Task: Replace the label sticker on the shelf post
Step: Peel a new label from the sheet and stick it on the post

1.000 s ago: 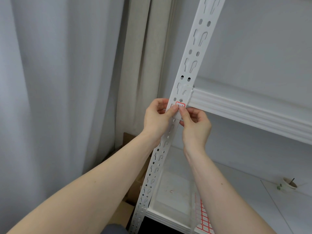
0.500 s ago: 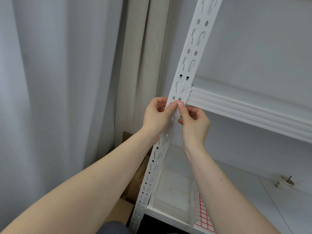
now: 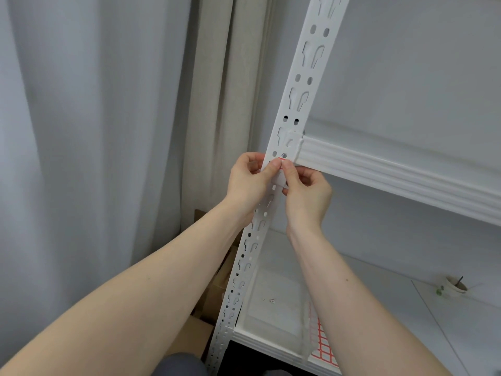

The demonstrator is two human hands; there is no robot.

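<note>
Grey curtain (image 3: 81, 131) left, white wall behind. Left hand (image 3: 249, 183) and right hand (image 3: 306, 196) together at post (image 3: 295, 104), thumbs pinching red-edged sticker (image 3: 280, 169) just under beam (image 3: 393, 177). Probably thin, limp, tacky, easily torn; best lifted by a corner. Spare sheet (image 3: 321, 340) below.

Left of frame: pale grey curtain (image 3: 81, 131) | centre: beige curtain (image 3: 217, 104) | right: white wall (image 3: 420, 63) | lower centre: cardboard boxes (image 3: 214, 291), soft daylight
</note>
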